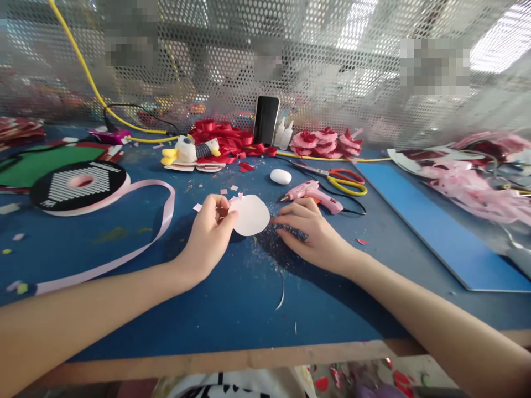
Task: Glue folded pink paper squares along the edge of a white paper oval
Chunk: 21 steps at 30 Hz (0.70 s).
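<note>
My left hand (209, 235) pinches the left edge of a white round felt disc (251, 215), holding it a little above the blue table (232, 298). A small pink scrap sits between the fingers at the disc's edge. My right hand (309, 235) lies on the table just right of the disc, fingers stretched out, fingertips near its rim. A pink glue gun (312, 193) lies right behind my right hand. Glitter is scattered under the disc.
A pink ribbon spool (78, 185) with a loose ribbon tail lies at left. Red-handled scissors (346, 181), a white oval piece (281, 176), a plush duck (188, 150), a phone (266, 120) and pink-red ribbon flowers (326, 142) stand behind. A blue board (435, 232) lies right.
</note>
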Available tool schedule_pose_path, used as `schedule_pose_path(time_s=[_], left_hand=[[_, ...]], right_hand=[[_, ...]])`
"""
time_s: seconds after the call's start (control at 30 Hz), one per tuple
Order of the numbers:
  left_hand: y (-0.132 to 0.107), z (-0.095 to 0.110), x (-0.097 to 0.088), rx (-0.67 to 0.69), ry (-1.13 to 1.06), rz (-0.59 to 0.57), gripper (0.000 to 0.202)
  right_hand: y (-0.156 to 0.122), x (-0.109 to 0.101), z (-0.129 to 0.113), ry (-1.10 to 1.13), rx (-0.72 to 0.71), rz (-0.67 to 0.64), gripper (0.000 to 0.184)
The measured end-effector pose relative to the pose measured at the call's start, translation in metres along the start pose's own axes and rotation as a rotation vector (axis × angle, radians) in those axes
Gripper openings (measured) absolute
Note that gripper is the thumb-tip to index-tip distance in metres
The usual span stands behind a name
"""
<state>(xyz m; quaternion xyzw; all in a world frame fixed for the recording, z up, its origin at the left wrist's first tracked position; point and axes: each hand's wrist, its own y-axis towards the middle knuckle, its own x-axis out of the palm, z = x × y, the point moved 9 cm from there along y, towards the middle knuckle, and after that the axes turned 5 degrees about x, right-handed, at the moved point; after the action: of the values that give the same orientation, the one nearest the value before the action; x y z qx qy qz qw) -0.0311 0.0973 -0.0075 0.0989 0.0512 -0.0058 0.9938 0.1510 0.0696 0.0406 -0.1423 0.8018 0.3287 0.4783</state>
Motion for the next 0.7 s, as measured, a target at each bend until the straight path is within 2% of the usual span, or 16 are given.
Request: schedule_pose_path(time_s=[0.13,0.3,0.37,0.57,0.7], left_hand=[[0.001,-0.004,-0.001,-0.003,-0.028,0.031,0.014],[0.002,-0.005,0.001,-0.010,-0.046,0.011,0.013],[0.001,-0.004,0.002,-0.006,-0.032,0.000,0.012],[0.003,-0.003,0.000,0.013,-0.044,0.021,0.011],[0.005,-0.005,0.001,0.023,-0.036,0.032,0.011]], right_hand=[[0.000,0.011,0.000,-0.103,-0.011,-0.070,0.036],[0.000,-0.014,0.002,-0.030,-0.029,0.126,0.035],[0.000,-0.016,0.004,-0.049,-0.012,0.152,0.030],[0.005,0.009,0.009,-0.150,0.031,0.043,0.016],[0.010,0.016,0.007,-0.180,0.034,0.056,0.016]])
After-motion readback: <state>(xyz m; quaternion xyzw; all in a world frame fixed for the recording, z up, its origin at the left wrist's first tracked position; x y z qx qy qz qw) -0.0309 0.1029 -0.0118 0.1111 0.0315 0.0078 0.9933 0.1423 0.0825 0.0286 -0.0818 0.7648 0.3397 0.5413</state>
